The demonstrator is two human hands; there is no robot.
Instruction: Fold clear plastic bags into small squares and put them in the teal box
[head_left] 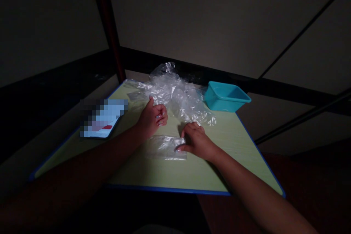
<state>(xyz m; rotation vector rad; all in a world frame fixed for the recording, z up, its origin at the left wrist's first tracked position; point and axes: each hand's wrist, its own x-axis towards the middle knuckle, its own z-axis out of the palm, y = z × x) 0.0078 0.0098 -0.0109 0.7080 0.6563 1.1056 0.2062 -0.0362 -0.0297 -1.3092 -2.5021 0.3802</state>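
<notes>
Flat bag point(161, 148): clear plastic, six o'clock from our tabletop point(238, 140) centre.
Left hand point(152, 117): ours, fingers loosely curled, thumb apart.
Right hand point(197, 139): ours, thumb and fingers parted at the bag's right end.
Plastic heap point(175, 91): crumpled, twelve o'clock.
Tub point(221, 103): turquoise, two o'clock.
Phone point(106, 117): lit, nine o'clock.

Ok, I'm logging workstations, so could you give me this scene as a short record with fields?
Surface: pale table with blue edging
Left hand: fingers curled, thumb raised, nothing visibly held
Right hand: thumb over the right end of a flat clear plastic piece, fingers spread from thumb; firmness of contact unclear
Far side: crumpled clear plastic heap
Far right corner: turquoise bin
Left side: device with lit screen, partly pixelated
Lighting: dim
</notes>
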